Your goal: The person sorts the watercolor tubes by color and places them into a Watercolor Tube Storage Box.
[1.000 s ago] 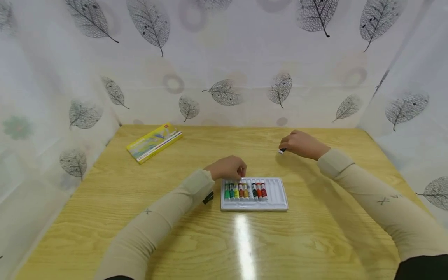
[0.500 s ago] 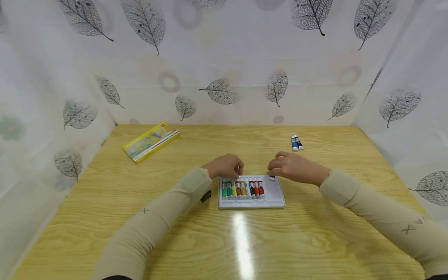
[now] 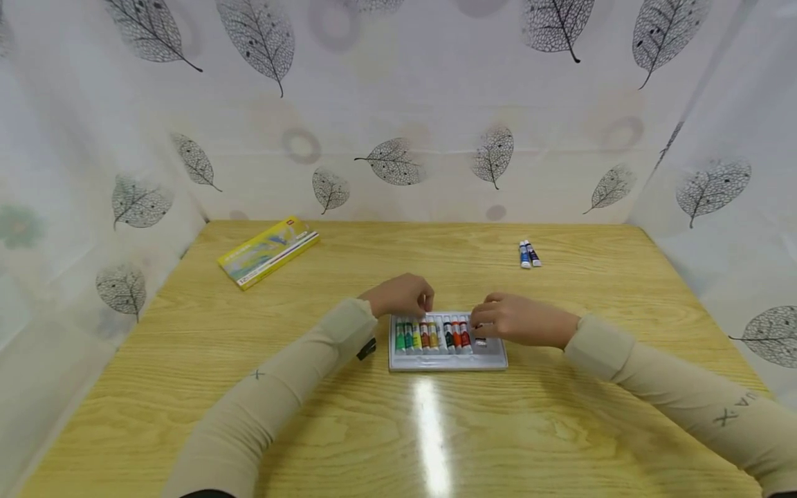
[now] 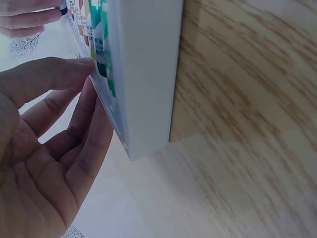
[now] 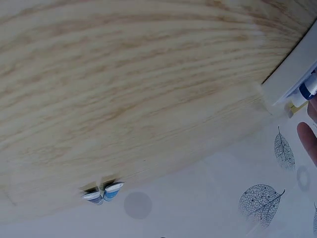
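A white plastic tray (image 3: 495, 362) lies on the table, holding a row of paint tubes in green, yellow, brown, black, orange and red. My left hand (image 3: 401, 296) pinches the tray's far edge; in the left wrist view its thumb (image 4: 74, 69) rests at the rim, with the fingers curled behind. Over the tray's right part, my right hand (image 3: 523, 319) holds a small paint tube (image 3: 481, 342) by its upper end. The right wrist view shows this tube (image 5: 309, 88) with a dark blue band, beside the fingertips. Much of the tube is hidden by the hand.
Two more paint tubes, a blue one (image 3: 524, 255) and a dark one (image 3: 533, 254), lie side by side at the back right. A yellow cardboard box (image 3: 268, 253) lies at the back left. Leaf-patterned curtains (image 3: 398, 104) enclose the table (image 3: 324, 429).
My right hand has carried the paint tube from the back right to the tray and lowered it there. The two tubes behind it have come into view. My left hand has stayed at the edge.
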`<state>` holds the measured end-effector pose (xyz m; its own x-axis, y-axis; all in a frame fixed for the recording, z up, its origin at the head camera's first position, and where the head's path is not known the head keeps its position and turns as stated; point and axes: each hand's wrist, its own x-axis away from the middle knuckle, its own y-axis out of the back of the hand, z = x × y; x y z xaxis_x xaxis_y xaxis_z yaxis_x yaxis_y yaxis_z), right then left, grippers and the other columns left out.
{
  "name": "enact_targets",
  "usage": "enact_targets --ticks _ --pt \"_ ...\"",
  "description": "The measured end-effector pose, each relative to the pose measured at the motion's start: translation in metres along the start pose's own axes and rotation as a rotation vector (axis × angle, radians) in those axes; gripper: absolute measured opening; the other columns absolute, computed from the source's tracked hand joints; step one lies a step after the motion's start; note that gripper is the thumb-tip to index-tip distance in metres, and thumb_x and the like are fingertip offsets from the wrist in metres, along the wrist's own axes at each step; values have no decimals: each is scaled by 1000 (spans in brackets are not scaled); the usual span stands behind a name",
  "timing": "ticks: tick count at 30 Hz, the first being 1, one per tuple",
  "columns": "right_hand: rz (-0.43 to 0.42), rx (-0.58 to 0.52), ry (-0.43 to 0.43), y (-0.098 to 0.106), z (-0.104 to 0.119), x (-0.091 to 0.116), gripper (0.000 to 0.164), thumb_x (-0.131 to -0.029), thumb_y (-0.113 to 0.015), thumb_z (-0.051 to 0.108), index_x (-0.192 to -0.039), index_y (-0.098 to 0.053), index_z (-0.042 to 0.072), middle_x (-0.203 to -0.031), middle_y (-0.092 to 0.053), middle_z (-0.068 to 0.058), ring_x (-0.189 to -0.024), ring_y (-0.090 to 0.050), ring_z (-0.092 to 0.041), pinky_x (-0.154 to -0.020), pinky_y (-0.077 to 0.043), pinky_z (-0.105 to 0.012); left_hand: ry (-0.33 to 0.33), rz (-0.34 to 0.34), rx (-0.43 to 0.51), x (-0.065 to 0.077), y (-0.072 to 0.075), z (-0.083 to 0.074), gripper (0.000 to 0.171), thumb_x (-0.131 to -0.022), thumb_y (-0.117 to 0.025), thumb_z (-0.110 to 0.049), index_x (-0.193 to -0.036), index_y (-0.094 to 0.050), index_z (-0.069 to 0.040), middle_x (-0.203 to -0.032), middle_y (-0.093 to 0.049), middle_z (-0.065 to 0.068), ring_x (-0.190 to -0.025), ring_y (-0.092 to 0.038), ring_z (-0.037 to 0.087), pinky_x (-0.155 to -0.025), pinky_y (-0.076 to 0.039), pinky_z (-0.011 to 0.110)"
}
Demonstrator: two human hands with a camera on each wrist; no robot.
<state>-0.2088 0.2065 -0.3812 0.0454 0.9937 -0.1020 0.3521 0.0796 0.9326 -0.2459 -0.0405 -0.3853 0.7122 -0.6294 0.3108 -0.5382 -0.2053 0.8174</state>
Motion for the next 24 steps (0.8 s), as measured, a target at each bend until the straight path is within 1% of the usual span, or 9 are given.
enact_targets --ticks 4,11,15,18,24 --pt "46 -29 -9 1 3 0 33 -72 -75 6 -103 -70 15 -105 -69 0 -99 -65 -15 -82 -53 -30 -1 -1 -3 1 0 -1 12 -80 -65 -3 -75 -64 -14 -77 -62 0 -72 -54 13 -64 -43 24" --pt "68 -73 -24 0 6 0 33 -73 -75 3 -104 -68 13 -108 -68 -2 -102 -65 -16 -84 -53 -28 2 -2 2 2 0 -2 12 -80 -65 -2 -75 -64 -14 -78 -63 1 -72 -55 13 -64 -44 24" --pt "59 -89 -20 -1 6 0 33 -73 -75 3 -103 -69 12 -107 -69 -1 -101 -65 -15 -84 -52 -28 2 -2 0 2 1 -2 12 -80 -65 -2 -75 -64 -14 -78 -63 1 -72 -55 14 -64 -45 24" --pt "34 -95 -10 -3 7 1 32 -72 -76 3 -102 -69 12 -106 -69 -1 -100 -65 -15 -83 -53 -27 -10 -4 1 1 0 -2 13 -80 -65 -2 -75 -64 -14 -77 -63 1 -72 -55 14 -64 -45 24" --pt "7 -80 3 -4 7 1 33 -70 -76 0 -100 -68 11 -106 -68 -3 -100 -65 -16 -81 -53 -27 -12 -2 12 1 0 -1 13 -79 -65 -2 -74 -64 -14 -76 -63 1 -71 -55 14 -64 -45 24"
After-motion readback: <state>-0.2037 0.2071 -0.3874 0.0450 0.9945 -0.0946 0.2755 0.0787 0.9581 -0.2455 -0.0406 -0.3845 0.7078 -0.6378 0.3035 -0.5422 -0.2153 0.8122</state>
